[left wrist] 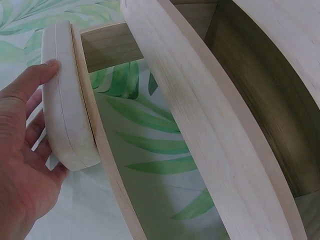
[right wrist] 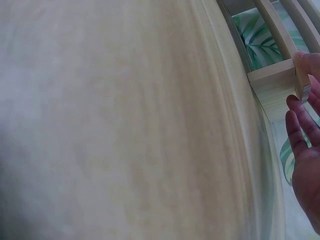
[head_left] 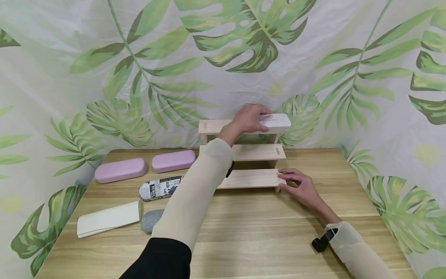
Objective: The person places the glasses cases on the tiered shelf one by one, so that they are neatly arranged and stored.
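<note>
A white case [head_left: 278, 121] lies on the right end of the top step of a three-step wooden rack [head_left: 252, 178]. My left hand [head_left: 248, 118] grips the case at its left end; in the left wrist view the thumb and fingers of that hand [left wrist: 25, 145] are on either side of the white case [left wrist: 65, 100]. At the right end of the lowest step, my right hand [head_left: 303, 190] holds the board's edge between thumb and fingers. The right wrist view shows this hand [right wrist: 307, 135] at the corner of the rack [right wrist: 272, 72].
On the left of the wooden table [head_left: 265, 240] lie two pink cases [head_left: 120, 170] [head_left: 173, 161], a newsprint-patterned case [head_left: 160, 188], a cream case [head_left: 108, 219] and a grey case [head_left: 151, 221] partly behind my left sleeve. A leaf-patterned cloth [head_left: 167, 77] hangs behind the rack.
</note>
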The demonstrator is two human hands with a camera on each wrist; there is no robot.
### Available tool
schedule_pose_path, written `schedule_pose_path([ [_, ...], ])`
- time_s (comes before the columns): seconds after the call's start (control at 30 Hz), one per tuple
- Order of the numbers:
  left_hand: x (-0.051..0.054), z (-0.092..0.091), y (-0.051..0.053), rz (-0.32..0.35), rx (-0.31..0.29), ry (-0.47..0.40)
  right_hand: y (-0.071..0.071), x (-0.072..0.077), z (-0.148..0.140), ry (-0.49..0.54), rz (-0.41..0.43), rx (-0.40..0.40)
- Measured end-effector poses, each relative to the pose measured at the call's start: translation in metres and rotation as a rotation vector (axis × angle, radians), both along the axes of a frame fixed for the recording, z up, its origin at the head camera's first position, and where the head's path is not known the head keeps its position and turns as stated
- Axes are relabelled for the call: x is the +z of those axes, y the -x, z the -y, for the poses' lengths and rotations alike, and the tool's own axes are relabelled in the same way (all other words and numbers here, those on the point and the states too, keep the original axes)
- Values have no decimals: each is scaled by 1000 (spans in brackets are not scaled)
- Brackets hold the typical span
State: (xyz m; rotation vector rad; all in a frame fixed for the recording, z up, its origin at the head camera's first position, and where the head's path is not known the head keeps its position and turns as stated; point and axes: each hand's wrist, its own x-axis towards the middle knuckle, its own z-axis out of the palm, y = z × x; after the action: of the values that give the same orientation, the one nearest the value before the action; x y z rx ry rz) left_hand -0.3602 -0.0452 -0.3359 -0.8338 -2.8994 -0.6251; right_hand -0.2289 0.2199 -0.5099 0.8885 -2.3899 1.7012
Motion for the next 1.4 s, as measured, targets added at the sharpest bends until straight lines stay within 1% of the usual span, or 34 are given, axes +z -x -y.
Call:
schedule_pose_path([
  [0.33,1,-2,0,1,9,-12,0,1,0,-4,-1,-3],
  [0.5,-2,-3,3,0,19,-13,0,1,0,-4,0,4],
  [0.73,-4,-3,5,13,19,-52,1,0,-1,-13,0,-5],
  [1.03,-8,-4,8,14,24,-63,1,0,-1,-16,7,-1],
  [1.4,-7,-6,4,20,43,-59,1,1,-1,-17,0,2],
])
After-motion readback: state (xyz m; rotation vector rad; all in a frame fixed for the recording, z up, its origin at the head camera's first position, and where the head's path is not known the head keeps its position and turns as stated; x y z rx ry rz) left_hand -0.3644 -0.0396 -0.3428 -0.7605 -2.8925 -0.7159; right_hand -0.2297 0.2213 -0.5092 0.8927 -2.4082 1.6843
